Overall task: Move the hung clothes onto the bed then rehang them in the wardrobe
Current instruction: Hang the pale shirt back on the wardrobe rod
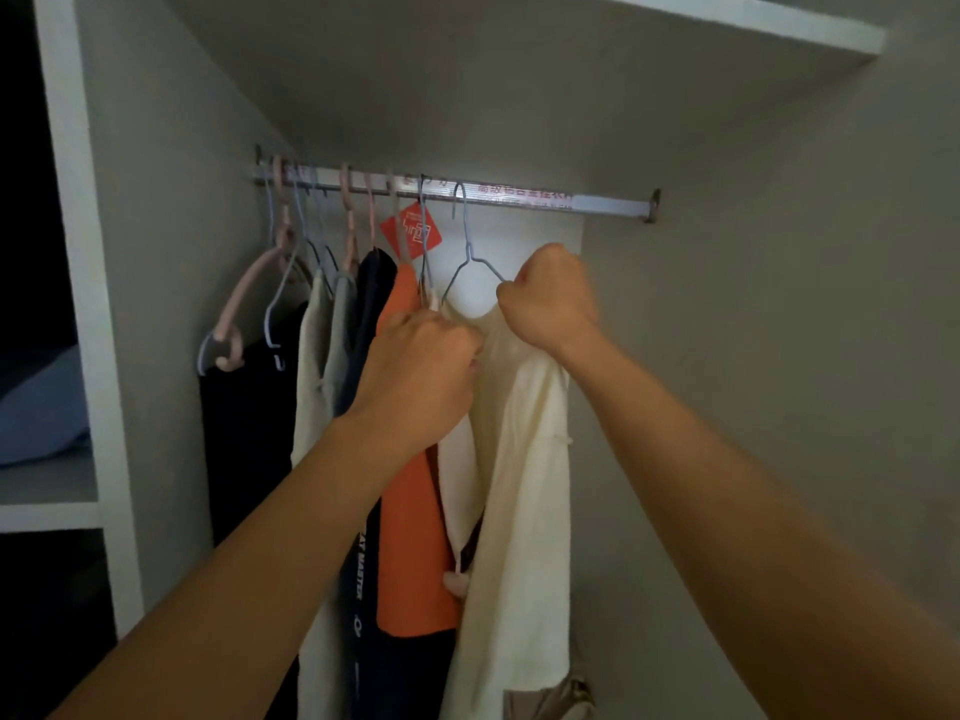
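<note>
Head view, wardrobe interior. Item: cream garment [524, 459] on blue wire hanger [470, 262], hooked over metal rail [519, 195], rightmost of the hung clothes. My right hand [553, 298] is fisted, fingers curled round the hanger's right shoulder and the cloth there. My left hand [421, 376] pinches the garment's left shoulder. Beside it, leftward: orange top [410, 563], navy garment [371, 304], beige pieces, black garment [244, 433], pink hanger [249, 283]. Red tag [410, 233] hangs under the rail.
</note>
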Motion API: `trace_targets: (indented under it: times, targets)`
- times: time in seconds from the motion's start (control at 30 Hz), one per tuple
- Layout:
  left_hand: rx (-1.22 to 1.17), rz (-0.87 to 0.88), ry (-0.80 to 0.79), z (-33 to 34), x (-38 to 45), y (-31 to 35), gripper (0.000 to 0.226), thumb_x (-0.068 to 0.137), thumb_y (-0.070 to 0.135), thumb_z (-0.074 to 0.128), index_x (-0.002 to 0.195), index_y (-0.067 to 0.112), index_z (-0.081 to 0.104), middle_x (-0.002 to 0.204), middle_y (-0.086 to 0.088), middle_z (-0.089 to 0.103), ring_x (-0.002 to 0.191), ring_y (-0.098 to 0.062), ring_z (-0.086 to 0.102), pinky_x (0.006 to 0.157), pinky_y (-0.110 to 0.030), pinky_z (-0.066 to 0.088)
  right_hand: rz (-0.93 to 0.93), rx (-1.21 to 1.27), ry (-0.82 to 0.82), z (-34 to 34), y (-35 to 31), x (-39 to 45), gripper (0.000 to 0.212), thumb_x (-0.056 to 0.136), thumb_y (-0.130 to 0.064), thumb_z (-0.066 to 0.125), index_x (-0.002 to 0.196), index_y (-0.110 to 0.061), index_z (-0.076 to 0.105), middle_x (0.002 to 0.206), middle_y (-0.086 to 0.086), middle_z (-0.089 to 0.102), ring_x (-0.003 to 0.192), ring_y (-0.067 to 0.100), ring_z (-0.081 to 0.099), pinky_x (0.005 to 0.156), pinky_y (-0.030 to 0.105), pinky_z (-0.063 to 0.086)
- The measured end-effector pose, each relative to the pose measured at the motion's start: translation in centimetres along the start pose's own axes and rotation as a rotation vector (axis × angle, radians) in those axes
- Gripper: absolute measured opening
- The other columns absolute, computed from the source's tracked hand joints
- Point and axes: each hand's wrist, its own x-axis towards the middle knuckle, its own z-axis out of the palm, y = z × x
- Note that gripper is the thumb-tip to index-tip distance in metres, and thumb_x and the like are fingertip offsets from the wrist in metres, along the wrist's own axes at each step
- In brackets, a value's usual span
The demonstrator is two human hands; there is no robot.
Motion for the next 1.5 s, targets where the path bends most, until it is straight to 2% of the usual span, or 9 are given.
trace_targets:
  times: [0.33, 0.5, 0.67, 0.9, 1.07, 1.17, 1.3, 1.4, 1.5]
  targets:
    - [0.136, -0.039, -0.042, 1.2, 1.2, -1.2, 0.013, 0.077, 0.003, 0.061, 0.071, 0.013, 0.066, 0.065, -0.004, 0.057, 0.072, -0.025, 0.053, 0.072, -0.030, 0.022, -0.089, -0.033, 0.068, -0.3, -1.4, 3.9, 0.037, 0.079, -0.003, 0.054, 0.055, -0.011, 0.027, 0.055, 0.003, 0.027, 0.049, 0.013, 0.027, 0.046, 0.028, 0.023]
    - [0.141, -0.048, -0.082, 1.3, 1.4, -0.9, 0.010, 0.082, 0.009, 0.059, 0.082, 0.017, 0.066, 0.075, -0.001, 0.061, 0.084, -0.022, 0.055, 0.082, -0.031, 0.026, -0.081, -0.046, 0.058, 0.9, -1.8, 5.5, 0.039, 0.084, -0.006, 0.057, 0.057, -0.012, 0.030, 0.060, 0.001, 0.033, 0.054, 0.016, 0.036, 0.043, 0.024, 0.020]
    - [0.161, -0.055, -0.052, 0.9, 1.3, -0.4, 0.015, 0.084, 0.007, 0.055, 0.074, 0.016, 0.063, 0.070, -0.001, 0.059, 0.079, -0.022, 0.054, 0.094, -0.032, 0.027, -0.033, 0.056, 0.007, 3.5, -2.0, 5.9, 0.042, 0.088, -0.007, 0.057, 0.059, -0.015, 0.027, 0.062, 0.000, 0.031, 0.054, 0.013, 0.033, 0.043, 0.022, 0.018]
    - [0.061, -0.078, -0.002, 0.9, 0.7, -0.8, 0.018, 0.087, 0.013, 0.056, 0.073, 0.015, 0.067, 0.064, -0.003, 0.059, 0.073, -0.022, 0.052, 0.082, -0.032, 0.031, 0.049, 0.122, -0.079, 6.7, -0.9, 4.2, 0.040, 0.087, -0.006, 0.060, 0.062, -0.015, 0.030, 0.064, 0.000, 0.037, 0.054, 0.011, 0.036, 0.045, 0.023, 0.024]
    - [0.053, -0.098, -0.007, 0.4, 0.1, -0.2, 0.018, 0.090, 0.020, 0.055, 0.081, 0.019, 0.071, 0.069, 0.001, 0.063, 0.078, -0.021, 0.055, 0.075, -0.028, 0.023, 0.029, 0.171, -0.086, 6.8, 0.3, 3.2, 0.041, 0.091, -0.015, 0.058, 0.057, -0.013, 0.035, 0.056, 0.001, 0.039, 0.048, 0.014, 0.037, 0.045, 0.024, 0.025]
    - [0.005, -0.153, -0.043, 0.0, -0.2, 0.4, 0.017, 0.093, 0.026, 0.055, 0.088, 0.019, 0.070, 0.077, 0.001, 0.066, 0.075, -0.020, 0.061, 0.066, -0.030, 0.040, 0.005, 0.181, -0.098, 6.3, 1.2, 1.9, 0.043, 0.094, -0.023, 0.054, 0.055, -0.010, 0.040, 0.054, 0.003, 0.043, 0.047, 0.017, 0.041, 0.050, 0.026, 0.031]
    - [-0.001, -0.258, -0.114, -0.3, -0.5, 1.2, 0.021, 0.094, 0.034, 0.056, 0.083, 0.019, 0.066, 0.077, 0.003, 0.064, 0.073, -0.020, 0.063, 0.059, -0.033, 0.049, -0.030, 0.068, -0.198, 4.8, 3.1, -0.6, 0.028, 0.085, -0.020, 0.053, 0.061, -0.005, 0.055, 0.060, 0.007, 0.059, 0.056, 0.024, 0.057, 0.054, 0.036, 0.052]
    - [-0.019, -0.240, -0.149, -0.3, -1.1, 2.1, 0.018, 0.092, 0.035, 0.058, 0.085, 0.021, 0.067, 0.077, 0.003, 0.065, 0.071, -0.020, 0.063, 0.056, -0.031, 0.049, -0.053, -0.090, -0.325, 3.3, 4.4, -3.2, 0.033, 0.083, -0.027, 0.060, 0.058, -0.011, 0.048, 0.055, 0.001, 0.047, 0.054, 0.022, 0.050, 0.049, 0.028, 0.036]
    - [-0.023, -0.215, -0.244, 0.1, -1.9, 3.0, 0.017, 0.094, 0.033, 0.056, 0.105, 0.023, 0.064, 0.089, 0.001, 0.067, 0.081, -0.023, 0.064, 0.062, -0.033, 0.048, -0.074, -0.180, -0.408, 1.9, 6.2, -5.7, 0.030, 0.085, -0.036, 0.063, 0.077, -0.007, 0.065, 0.072, 0.005, 0.063, 0.068, 0.024, 0.062, 0.057, 0.031, 0.049]
